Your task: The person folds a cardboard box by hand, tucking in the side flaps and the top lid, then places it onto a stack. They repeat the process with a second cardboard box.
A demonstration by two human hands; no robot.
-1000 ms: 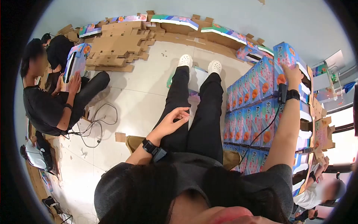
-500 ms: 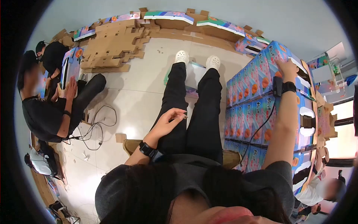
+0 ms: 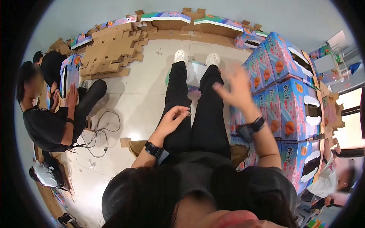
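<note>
My left hand (image 3: 173, 121) rests on my left thigh, fingers curled around a small thin item too small to name. My right hand (image 3: 236, 89) is raised over my right knee, its spread fingers blurred by motion, with nothing visible in it. Right of it stand stacked blue and pink printed boxes (image 3: 283, 57) with handle cut-outs. A white box (image 3: 196, 72) with coloured edges lies on the floor between my feet.
Flattened brown cardboard (image 3: 110, 49) is piled at the upper left. Printed boxes (image 3: 165, 17) line the wall. Seated co-workers (image 3: 45, 127) are at the left, near black cables (image 3: 100, 133) on the floor. Another person (image 3: 327, 178) is at the lower right.
My right hand has left the top of the box stack and moved left, over my right knee. The stacked boxes at the right look shifted and turned. My left hand stays on my thigh.
</note>
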